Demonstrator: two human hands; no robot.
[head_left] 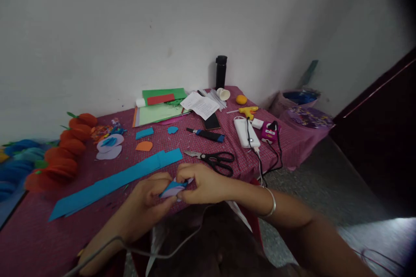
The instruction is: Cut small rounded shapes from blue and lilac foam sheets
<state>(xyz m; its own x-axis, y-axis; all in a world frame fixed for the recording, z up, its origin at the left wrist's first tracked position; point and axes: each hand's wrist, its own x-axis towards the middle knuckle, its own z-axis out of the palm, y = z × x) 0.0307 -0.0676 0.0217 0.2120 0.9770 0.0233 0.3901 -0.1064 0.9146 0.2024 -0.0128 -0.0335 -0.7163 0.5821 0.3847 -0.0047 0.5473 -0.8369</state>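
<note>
We have left hand [148, 201] and right hand [203, 184] both pinching one lilac-and-blue piece [173, 190] between the fingers; looks partway shaped, not set down. Left of the fingers, blue strips [113, 184] and lilac cutouts [110, 152] seem unused; farther left, orange pumpkins [69, 145] look finished. Scissors [216, 160] lie untouched just beyond the right fingers.

Nothing legible; blurred print on paper [205, 105]

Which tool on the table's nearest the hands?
The black-handled scissors, just beyond the right hand; the blue-and-black cutter and yellow glue gun lie farther back.
</note>
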